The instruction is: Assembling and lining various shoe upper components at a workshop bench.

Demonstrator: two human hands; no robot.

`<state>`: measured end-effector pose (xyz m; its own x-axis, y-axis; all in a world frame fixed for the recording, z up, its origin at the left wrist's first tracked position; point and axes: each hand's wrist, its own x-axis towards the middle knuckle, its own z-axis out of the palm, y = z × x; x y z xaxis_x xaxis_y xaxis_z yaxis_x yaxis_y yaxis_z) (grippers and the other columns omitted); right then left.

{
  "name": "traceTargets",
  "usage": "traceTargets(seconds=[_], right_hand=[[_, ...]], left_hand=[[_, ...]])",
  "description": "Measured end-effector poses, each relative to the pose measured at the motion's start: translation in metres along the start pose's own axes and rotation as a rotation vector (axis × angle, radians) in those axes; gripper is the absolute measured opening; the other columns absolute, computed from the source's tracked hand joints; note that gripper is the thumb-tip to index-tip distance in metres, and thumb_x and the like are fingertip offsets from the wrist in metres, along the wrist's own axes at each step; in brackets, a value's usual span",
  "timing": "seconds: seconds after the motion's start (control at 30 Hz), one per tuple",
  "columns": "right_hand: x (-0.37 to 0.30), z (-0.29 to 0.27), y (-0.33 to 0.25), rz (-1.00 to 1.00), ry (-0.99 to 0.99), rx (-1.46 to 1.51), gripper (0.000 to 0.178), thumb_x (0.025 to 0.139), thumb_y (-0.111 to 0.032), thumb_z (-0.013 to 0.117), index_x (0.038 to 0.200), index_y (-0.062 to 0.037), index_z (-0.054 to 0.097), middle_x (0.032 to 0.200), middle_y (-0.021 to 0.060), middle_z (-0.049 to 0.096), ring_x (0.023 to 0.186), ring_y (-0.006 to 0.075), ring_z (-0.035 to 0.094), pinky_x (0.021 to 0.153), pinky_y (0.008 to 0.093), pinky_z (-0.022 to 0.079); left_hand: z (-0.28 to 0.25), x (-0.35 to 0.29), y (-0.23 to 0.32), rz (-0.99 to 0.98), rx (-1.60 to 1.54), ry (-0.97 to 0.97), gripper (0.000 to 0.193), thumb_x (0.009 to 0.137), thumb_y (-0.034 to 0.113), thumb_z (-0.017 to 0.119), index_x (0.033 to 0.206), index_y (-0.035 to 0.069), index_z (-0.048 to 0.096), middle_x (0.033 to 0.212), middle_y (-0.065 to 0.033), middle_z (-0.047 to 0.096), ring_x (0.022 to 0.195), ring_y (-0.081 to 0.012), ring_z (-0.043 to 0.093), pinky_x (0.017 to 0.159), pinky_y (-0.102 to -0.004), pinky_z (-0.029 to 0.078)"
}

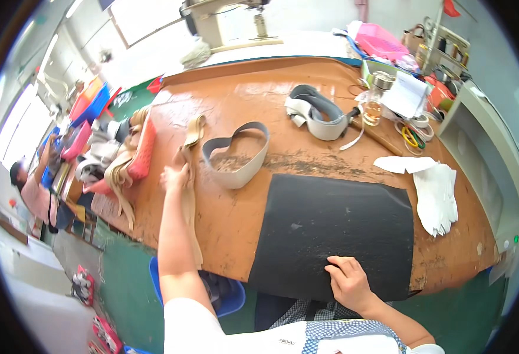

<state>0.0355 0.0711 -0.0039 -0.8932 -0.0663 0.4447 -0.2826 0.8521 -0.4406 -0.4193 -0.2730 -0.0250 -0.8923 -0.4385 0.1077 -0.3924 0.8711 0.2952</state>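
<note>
Tan strip runs near-to-far, just right of left hand touching it; grip unclear. Right hand: loosely curled, nothing held, farther.

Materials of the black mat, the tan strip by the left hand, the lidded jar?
Black mat: probably rubber or similar, matte, a flat scuffed sheet.
Tan strip: perhaps fabric or leather, dull; its far end curls softly.
Jar: glass or clear plastic, glossy; amber contents show through. Its lid looks metallic, silvery.
</note>
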Motion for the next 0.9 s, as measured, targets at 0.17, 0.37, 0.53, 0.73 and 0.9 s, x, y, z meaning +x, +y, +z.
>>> traceTargets(seconds=[0.17,0.37,0.53,0.73,0.9], right_hand=[[0.000,-0.007,0.003,0.089,-0.023,0.025,0.026,0.074,0.004,0.067,0.100,0.0013,0.067,0.114,0.0142,0.063,0.102,0.0307,0.061,0.087,0.0405,0.052],[0.013,-0.021,0.015,0.162,0.062,0.582,0.019,0.082,0.005,0.068,0.099,-0.0040,0.070,0.108,0.0091,0.069,0.094,0.0258,0.065,0.082,0.0348,0.053],[0.065,-0.117,-0.030,-0.237,-0.063,1.677,0.022,0.095,0.002,0.058,0.116,0.0029,0.067,0.122,0.0208,0.058,0.101,0.0282,0.061,0.089,0.0356,0.049],[0.052,-0.187,-0.069,-0.249,0.138,1.998,0.022,0.094,0.003,0.058,0.110,0.0060,0.072,0.106,0.0207,0.063,0.095,0.0270,0.063,0.081,0.0336,0.053],[0.043,-0.198,-0.065,-0.132,-0.063,1.929,0.021,0.091,0.003,0.058,0.107,0.0050,0.072,0.106,0.0215,0.063,0.095,0.0272,0.063,0.079,0.0336,0.052]], left_hand=[[0.017,0.028,0.002,0.203,-0.206,-0.071,0.060,0.066,0.049,0.081,0.101,0.001,0.074,0.104,-0.0218,0.073,0.102,-0.0343,0.070,0.090,-0.0439,0.055],[0.038,0.077,-0.027,0.497,-0.188,0.035,0.063,0.066,0.064,0.082,0.079,0.003,0.071,0.077,-0.0139,0.072,0.071,-0.0272,0.068,0.067,-0.0424,0.054],[0.041,0.093,-0.054,0.635,-0.099,0.036,0.045,0.085,0.044,0.075,0.088,-0.001,0.071,0.082,-0.0194,0.072,0.074,-0.0319,0.070,0.070,-0.0418,0.055],[0.056,0.070,-0.005,0.664,-0.138,-0.190,0.043,0.087,0.038,0.074,0.095,-0.004,0.069,0.082,-0.0189,0.072,0.075,-0.0330,0.070,0.071,-0.0414,0.055],[0.039,0.042,0.013,0.609,-0.160,-0.342,0.041,0.087,0.035,0.073,0.097,-0.004,0.069,0.083,-0.0186,0.072,0.075,-0.0333,0.070,0.072,-0.0412,0.055]])
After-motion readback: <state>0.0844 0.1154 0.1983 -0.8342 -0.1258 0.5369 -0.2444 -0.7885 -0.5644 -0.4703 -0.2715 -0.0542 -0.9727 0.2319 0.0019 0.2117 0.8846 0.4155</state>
